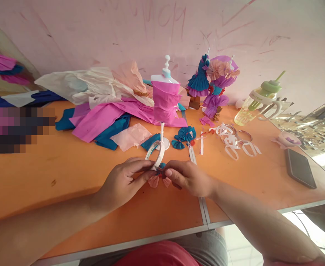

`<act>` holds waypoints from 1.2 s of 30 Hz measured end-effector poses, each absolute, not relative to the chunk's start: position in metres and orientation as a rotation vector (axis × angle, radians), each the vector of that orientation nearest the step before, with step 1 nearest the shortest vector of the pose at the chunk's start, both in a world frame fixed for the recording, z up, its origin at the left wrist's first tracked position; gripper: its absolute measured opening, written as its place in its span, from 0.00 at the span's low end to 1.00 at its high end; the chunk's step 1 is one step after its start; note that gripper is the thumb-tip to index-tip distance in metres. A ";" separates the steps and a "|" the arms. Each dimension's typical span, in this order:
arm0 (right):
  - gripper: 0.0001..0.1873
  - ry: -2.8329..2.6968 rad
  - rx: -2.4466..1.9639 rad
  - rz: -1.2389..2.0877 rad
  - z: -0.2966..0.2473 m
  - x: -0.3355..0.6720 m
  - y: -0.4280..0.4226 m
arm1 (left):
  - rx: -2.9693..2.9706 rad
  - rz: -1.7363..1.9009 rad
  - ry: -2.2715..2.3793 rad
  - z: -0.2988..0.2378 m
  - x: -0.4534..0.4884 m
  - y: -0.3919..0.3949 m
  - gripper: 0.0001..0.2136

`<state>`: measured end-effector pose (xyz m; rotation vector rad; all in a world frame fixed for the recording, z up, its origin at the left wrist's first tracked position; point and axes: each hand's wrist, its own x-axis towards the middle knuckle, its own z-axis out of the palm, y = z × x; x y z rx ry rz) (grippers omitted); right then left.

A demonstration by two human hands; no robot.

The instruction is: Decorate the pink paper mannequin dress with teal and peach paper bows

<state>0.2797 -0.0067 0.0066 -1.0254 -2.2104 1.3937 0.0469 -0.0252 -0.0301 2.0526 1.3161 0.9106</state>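
- Roll of white tape [160, 154] is held on edge over the near middle of the desk [81, 210], probably so that its outer face is left open to the fingers.
- It is pinched low on the rim between thumb and fingers of the left hand [125, 181].
- By the right hand [190, 178], thumb and fingers are pressed together on a thin dark item [162, 170], right beside the roll.
- Behind the roll, a dress form [166, 99] wrapped in pink paper is set upright on a white stand, apparently kept within easy reach.
- Blue rosettes [186, 133] are laid flat to the right of the stand; paper sheets [101, 118] are heaped to the left, seemingly pushed back to leave working room.
- Farther right, white strips and loops [230, 138] are strewn; a bottle [258, 101] and a phone [301, 168] are placed well apart from the hands.
- Peach paper folds [153, 181] under the hands are partly covered, and whether they are touched cannot be told.
- The dark item is mostly hidden by the fingers, so its kind cannot be made out.
- At the left edge, a patch is blurred into blocks.
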 end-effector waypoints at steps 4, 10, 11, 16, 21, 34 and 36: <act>0.29 -2.028 -0.982 1.645 0.000 0.278 -0.005 | 2.121 0.936 1.329 -0.033 0.045 -0.024 0.09; 0.30 -1.888 -1.060 1.849 0.002 0.279 -0.006 | 2.298 1.053 1.248 -0.033 0.044 -0.023 0.05; 0.30 -1.885 -1.079 1.860 0.003 0.278 -0.006 | 2.326 1.067 1.230 -0.033 0.045 -0.023 0.05; 0.28 -1.887 -1.167 1.843 0.006 0.277 -0.007 | 2.417 1.077 1.167 -0.030 0.047 -0.024 0.04; 0.27 -1.901 -1.149 1.749 0.005 0.278 -0.008 | 2.434 1.097 1.211 -0.030 0.043 -0.020 0.05; 0.21 -2.525 -1.675 0.437 0.017 0.328 0.035 | 2.503 0.854 1.663 -0.018 0.017 0.002 0.13; 0.20 -2.635 -1.699 0.413 0.019 0.335 0.039 | 2.639 0.574 1.741 -0.018 0.014 0.008 0.14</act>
